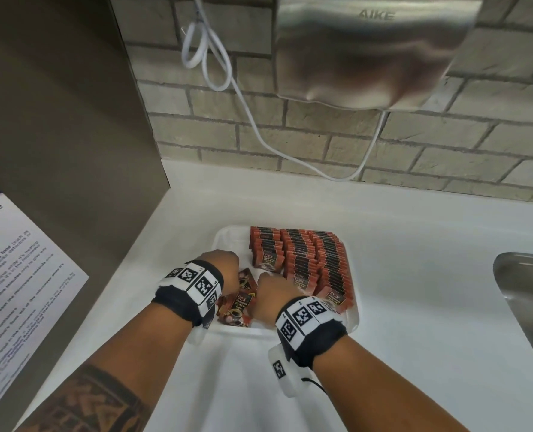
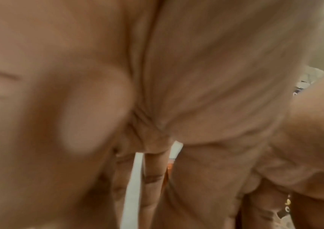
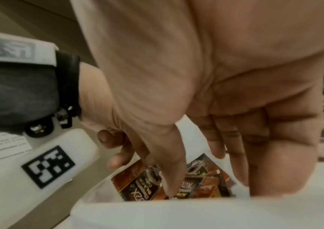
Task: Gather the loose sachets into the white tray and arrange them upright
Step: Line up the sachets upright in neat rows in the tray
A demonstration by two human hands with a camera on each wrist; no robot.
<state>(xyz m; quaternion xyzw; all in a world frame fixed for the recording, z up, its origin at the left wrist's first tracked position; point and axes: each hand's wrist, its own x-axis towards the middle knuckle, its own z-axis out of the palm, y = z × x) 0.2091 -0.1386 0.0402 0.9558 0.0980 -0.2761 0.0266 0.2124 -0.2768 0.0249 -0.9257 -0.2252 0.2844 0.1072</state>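
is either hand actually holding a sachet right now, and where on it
It cannot be told. Both hands are down among the loose sachets in the white tray: the left hand is curled with its fingers hidden, and the right hand reaches in with straight fingers, no grip visible.

White tray [image 1: 354, 319]: shallow, rounded corners, flat on the white table [image 1: 415, 244] near the wall.
Upright sachets [image 1: 308, 260]: red-brown and black, printed "D2X BLACK", packed on edge in three rows filling the tray's right and far part; the leftmost row is shorter.
Loose sachets [image 1: 238, 307]: same print, lying flat and overlapping in the tray's near-left corner.
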